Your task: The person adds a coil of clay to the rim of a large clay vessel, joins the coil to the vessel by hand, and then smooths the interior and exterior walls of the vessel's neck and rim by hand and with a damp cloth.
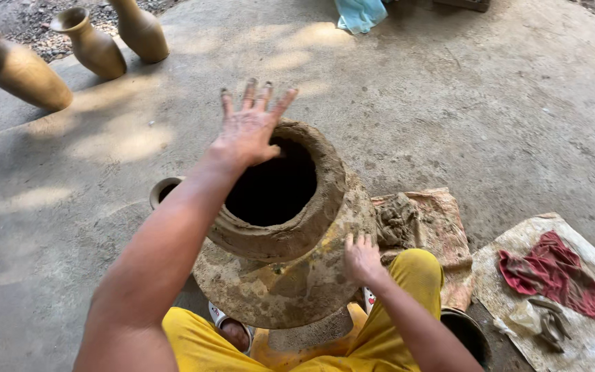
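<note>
Concrete floor point(449, 103); left hand point(249, 127) splayed open above clay pot point(290, 262) rim, right hand point(361, 256) flat at 4 o'clock shoulder. Best keep pressure even.

Soft daylight fills the scene, with dappled sun patches on the concrete floor point(125, 141) at upper left. The clay pot point(284, 227) has a mouth in deep shadow. Focus is sharp centrally; the edges bend slightly from the wide lens.

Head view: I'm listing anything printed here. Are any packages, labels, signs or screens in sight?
None show. Only a clay pot under the left hand and right hand, vases, a red rag and a blue cloth.
</note>
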